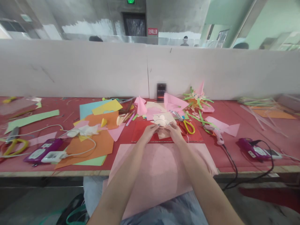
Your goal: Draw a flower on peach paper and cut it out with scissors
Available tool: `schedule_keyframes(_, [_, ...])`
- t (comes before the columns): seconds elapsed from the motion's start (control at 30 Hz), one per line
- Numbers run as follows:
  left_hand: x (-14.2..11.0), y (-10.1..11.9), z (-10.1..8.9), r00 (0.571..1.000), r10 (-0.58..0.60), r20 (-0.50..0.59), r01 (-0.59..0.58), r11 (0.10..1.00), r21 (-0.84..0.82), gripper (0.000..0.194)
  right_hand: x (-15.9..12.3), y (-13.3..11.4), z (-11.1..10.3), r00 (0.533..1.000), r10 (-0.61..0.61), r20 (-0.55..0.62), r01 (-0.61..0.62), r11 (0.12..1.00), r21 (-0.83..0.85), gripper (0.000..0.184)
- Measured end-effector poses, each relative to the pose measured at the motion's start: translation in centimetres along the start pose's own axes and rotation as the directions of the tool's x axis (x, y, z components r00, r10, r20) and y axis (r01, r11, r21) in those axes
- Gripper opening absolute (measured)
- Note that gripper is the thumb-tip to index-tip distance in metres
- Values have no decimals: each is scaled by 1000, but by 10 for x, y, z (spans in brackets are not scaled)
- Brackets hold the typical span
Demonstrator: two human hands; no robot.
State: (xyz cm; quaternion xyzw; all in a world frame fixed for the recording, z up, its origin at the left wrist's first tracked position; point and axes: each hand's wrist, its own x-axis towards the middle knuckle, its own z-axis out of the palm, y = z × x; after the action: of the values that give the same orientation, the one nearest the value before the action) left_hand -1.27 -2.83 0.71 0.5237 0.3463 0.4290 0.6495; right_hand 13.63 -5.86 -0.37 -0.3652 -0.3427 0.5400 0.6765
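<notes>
My left hand (148,131) and my right hand (174,130) meet over the red table, both pinched on a small cream paper cut-out (161,120) with scalloped, flower-like edges. A larger cream piece (164,133) hangs just below it between my fingers. Under my forearms lies a big pink paper sheet (161,175) that droops over the table's front edge onto my lap. A dark red sheet (140,132) sits beneath my hands.
Yellow-handled scissors (188,126) lie just right of my hands. Orange (98,143), blue and yellow paper sheets cover the left. A purple device with a white adapter (44,151) and cable sits at front left, another purple device (252,148) at right. A white partition (147,70) stands behind.
</notes>
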Motion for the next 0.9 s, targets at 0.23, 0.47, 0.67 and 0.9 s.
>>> schedule_keyframes(0.23, [2,-1,-1,1000,0,-11,0,1000,-11,32,1,1,-2,1000,6,19,-6,1000,-12,26])
schedule_keyframes(0.47, [1,0,-1,1000,2,-4,-2,1000,-1,28,-1,-3,1,999,18,33,-17,1000,-22,30])
schedule_keyframes(0.67, [0,2,1,1000,30,3,-30,999,-17,37,-3,-6,3,999,18,45,-15,998,-59,29])
schedule_keyframes(0.9, [3,1,0,999,45,6,-44,997,-64,36,-5,-5,5,996,34,81,-21,989,-150,30])
